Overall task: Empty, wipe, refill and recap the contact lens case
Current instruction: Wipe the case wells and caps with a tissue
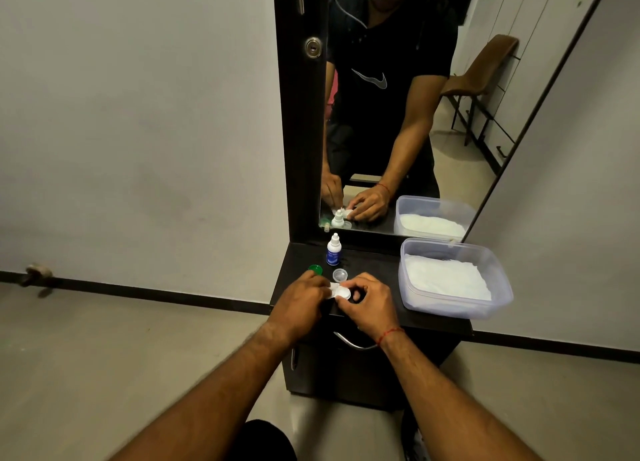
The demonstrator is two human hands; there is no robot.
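The white contact lens case (338, 291) is held over the front of the dark dresser top (377, 277). My left hand (301, 301) grips its left end. My right hand (367, 299) pinches its right side, fingers curled around the round well. Whether a tissue is in my fingers I cannot tell. A green cap (316, 270) lies just behind my left hand. A clear cap (339, 274) lies beside it. The small solution bottle (333, 250), white top and blue label, stands upright behind the caps.
A clear plastic tub (453, 313) holding white tissue sits at the right on the dresser top. A mirror (398, 114) rises behind, reflecting a person and the hands. A metal drawer handle (353, 343) is below the front edge. A wall stands at the left.
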